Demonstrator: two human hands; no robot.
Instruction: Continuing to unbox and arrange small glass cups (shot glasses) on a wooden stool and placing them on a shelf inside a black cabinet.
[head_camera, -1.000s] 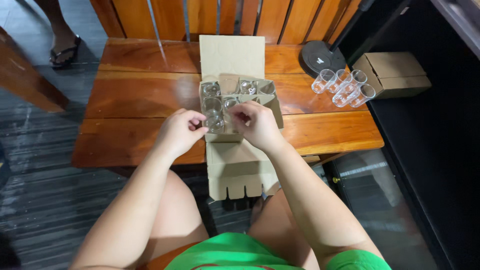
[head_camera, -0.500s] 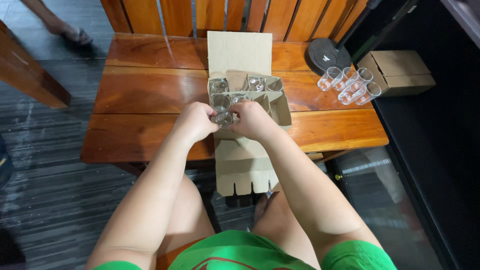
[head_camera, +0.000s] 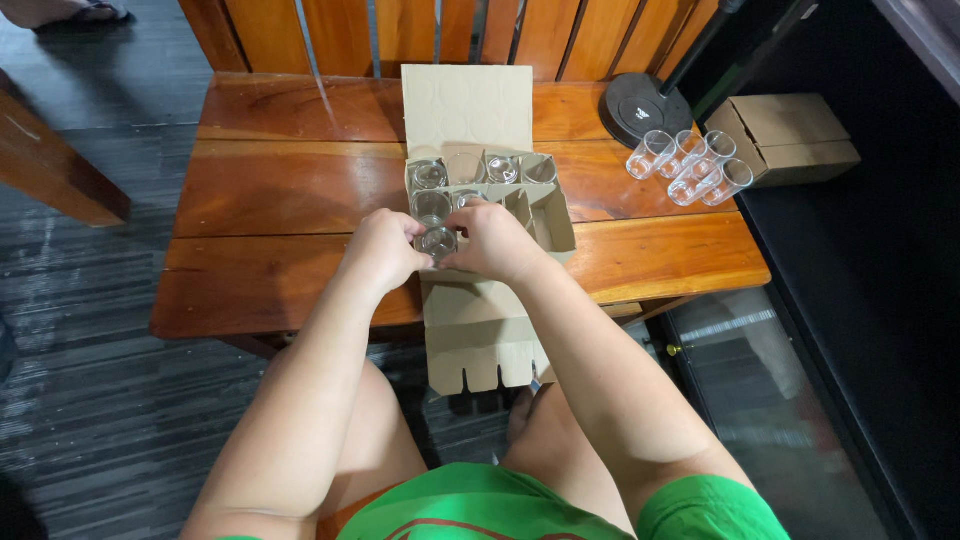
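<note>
Fingers of left hand (head_camera: 385, 250) and right hand (head_camera: 497, 240) curled closed around small clear glass (head_camera: 437, 241), pinched between both. Held over front row of divided cardboard box (head_camera: 556, 215), near front edge of wooden table (head_camera: 270, 200).
</note>
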